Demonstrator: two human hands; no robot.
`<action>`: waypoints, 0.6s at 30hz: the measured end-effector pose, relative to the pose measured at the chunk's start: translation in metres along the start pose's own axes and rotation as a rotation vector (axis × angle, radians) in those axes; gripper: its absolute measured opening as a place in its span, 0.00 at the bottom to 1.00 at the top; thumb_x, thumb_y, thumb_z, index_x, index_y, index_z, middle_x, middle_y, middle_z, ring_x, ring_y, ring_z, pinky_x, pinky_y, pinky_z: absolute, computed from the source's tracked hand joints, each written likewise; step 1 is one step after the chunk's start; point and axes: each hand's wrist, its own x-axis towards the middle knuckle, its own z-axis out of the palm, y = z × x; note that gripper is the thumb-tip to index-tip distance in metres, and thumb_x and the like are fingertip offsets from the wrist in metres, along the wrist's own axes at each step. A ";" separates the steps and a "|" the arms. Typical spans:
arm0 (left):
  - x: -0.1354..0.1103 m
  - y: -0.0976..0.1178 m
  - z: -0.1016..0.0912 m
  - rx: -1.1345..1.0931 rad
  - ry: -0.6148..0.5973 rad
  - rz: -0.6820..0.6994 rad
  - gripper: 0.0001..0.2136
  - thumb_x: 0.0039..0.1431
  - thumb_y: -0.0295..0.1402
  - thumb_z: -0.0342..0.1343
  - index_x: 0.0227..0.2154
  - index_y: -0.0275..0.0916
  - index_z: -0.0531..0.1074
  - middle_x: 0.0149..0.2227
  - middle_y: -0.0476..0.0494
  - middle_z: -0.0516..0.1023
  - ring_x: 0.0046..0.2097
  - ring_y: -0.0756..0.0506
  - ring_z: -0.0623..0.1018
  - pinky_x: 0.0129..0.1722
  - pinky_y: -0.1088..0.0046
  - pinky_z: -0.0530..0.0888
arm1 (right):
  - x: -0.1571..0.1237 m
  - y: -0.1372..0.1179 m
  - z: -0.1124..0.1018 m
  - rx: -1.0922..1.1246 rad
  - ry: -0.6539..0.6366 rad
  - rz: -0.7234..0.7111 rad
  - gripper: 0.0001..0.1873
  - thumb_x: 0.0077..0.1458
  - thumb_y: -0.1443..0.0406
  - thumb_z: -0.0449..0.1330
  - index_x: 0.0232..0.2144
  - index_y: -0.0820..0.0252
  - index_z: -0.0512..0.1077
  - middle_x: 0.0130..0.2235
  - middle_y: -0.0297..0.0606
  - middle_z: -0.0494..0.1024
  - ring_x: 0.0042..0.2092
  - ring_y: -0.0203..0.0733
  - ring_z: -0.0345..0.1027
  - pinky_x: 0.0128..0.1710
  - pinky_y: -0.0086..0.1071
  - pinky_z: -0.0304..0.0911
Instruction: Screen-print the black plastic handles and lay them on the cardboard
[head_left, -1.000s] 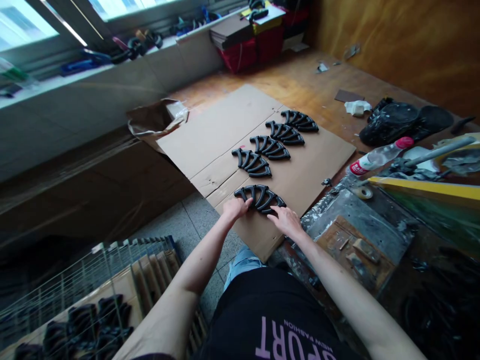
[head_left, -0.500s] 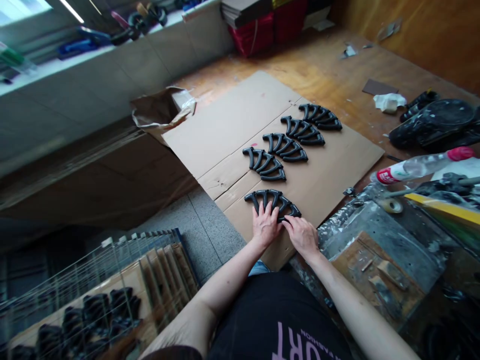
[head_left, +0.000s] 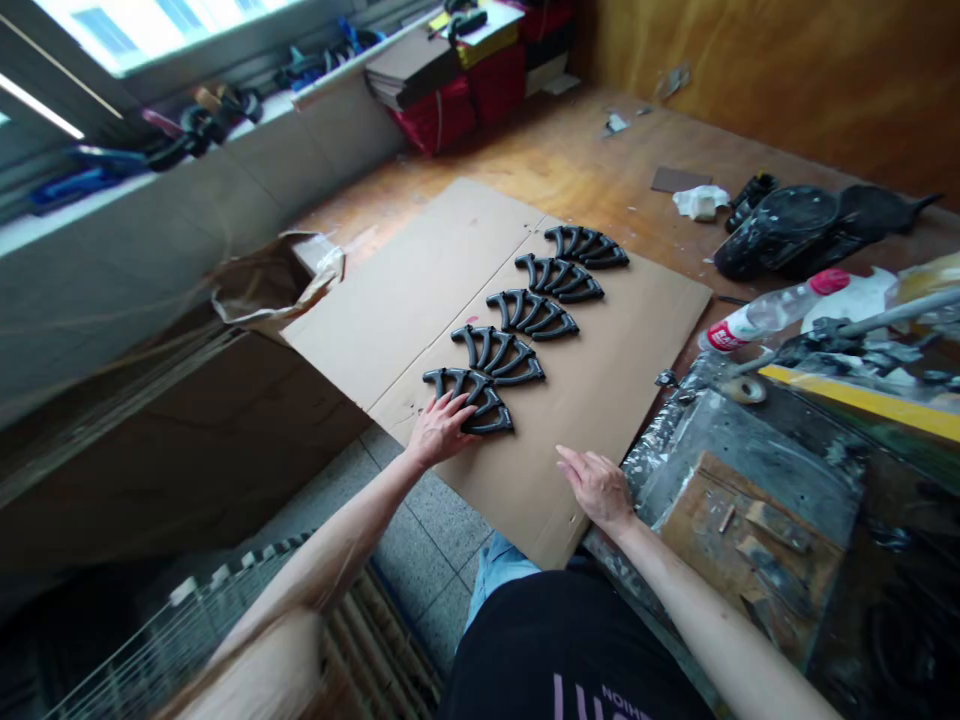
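Atop cardboard [head_left: 397, 340] — left hand [head_left: 439, 430] spread on black arched piece [head_left: 486, 412]; right hand [head_left: 598, 488] open, empty

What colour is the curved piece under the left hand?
The curved piece is black and slightly glossy; the head view shows it best.

And here we were in a working craft workshop: paint-crusted boards [head_left: 739, 440] on the right, flattened cardboard sheets [head_left: 420, 300] spread over a scuffed wooden surface [head_left: 570, 160], and a windowsill [head_left: 52, 232] crowded with blue and black tools!
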 end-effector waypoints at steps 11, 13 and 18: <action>-0.012 0.028 0.013 0.003 0.355 0.013 0.28 0.55 0.47 0.56 0.59 0.47 0.66 0.66 0.37 0.59 0.67 0.30 0.57 0.62 0.36 0.49 | -0.034 0.002 -0.042 0.157 0.224 0.169 0.11 0.63 0.64 0.55 0.43 0.56 0.76 0.38 0.38 0.78 0.44 0.40 0.68 0.48 0.32 0.63; -0.022 0.053 0.022 -0.056 0.451 0.007 0.28 0.56 0.47 0.55 0.60 0.49 0.64 0.68 0.38 0.56 0.68 0.31 0.55 0.62 0.38 0.50 | -0.063 0.020 -0.064 0.131 0.282 0.239 0.11 0.63 0.65 0.55 0.43 0.57 0.76 0.38 0.37 0.79 0.45 0.39 0.68 0.49 0.32 0.63; -0.043 0.136 0.054 -0.234 0.458 0.046 0.24 0.56 0.45 0.54 0.56 0.46 0.67 0.66 0.36 0.59 0.66 0.31 0.59 0.61 0.44 0.60 | -0.192 0.086 -0.108 0.042 0.385 0.609 0.16 0.62 0.71 0.51 0.45 0.55 0.76 0.43 0.37 0.79 0.47 0.39 0.68 0.49 0.33 0.63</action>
